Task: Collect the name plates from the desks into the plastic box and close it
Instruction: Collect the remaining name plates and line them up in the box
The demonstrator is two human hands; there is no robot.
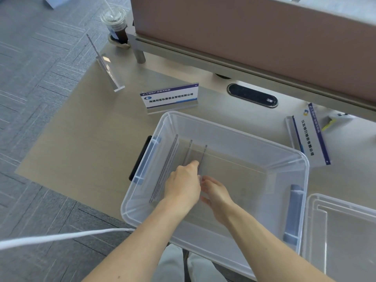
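Observation:
The clear plastic box (234,127) stands open on the desk in front of me. Inside, one name plate (166,165) leans against its left wall. Beside it stands a second name plate (198,153), seen edge-on. My left hand (183,186) grips this plate from above, and my right hand (216,193) holds its near end with the fingertips. On the desk, a printed name plate (169,97) stands behind the box. Another printed name plate (311,137) lies to the right. A clear name plate (107,68) stands at the far left. The box's lid (341,231) lies to the right.
An iced drink cup (116,23) sits at the desk's back left corner. A partition panel (254,33) runs along the back, with a black cable port (252,95) in front of it. A white cable (61,237) hangs over the carpet at the left.

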